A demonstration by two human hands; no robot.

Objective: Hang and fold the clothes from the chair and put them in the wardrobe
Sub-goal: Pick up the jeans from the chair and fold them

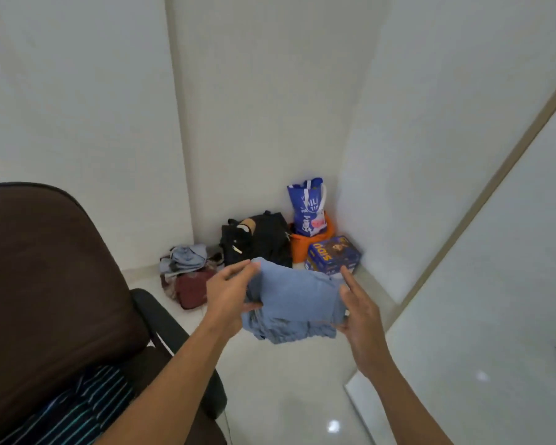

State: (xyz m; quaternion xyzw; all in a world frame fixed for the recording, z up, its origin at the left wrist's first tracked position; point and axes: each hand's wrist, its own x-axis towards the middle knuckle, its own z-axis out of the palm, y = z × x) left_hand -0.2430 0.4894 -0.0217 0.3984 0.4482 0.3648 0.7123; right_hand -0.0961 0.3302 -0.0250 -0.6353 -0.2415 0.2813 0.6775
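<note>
I hold a folded light-blue garment (291, 303) in the air between both hands, above the white floor. My left hand (230, 292) pinches its left edge between thumb and fingers. My right hand (360, 311) holds its right edge, thumb underneath and fingers stretched up along the side. The brown chair (52, 284) stands at the left, with a dark striped garment (77, 409) lying on its seat. The wardrobe's pale door (495, 268) fills the right side.
In the far corner lie a heap of clothes (187, 268), a black bag (257, 239), an orange bag (302, 245) with a blue printed bag (307, 207) on it, and a blue box (333, 255). The chair's black armrest (161, 319) juts out near my left forearm.
</note>
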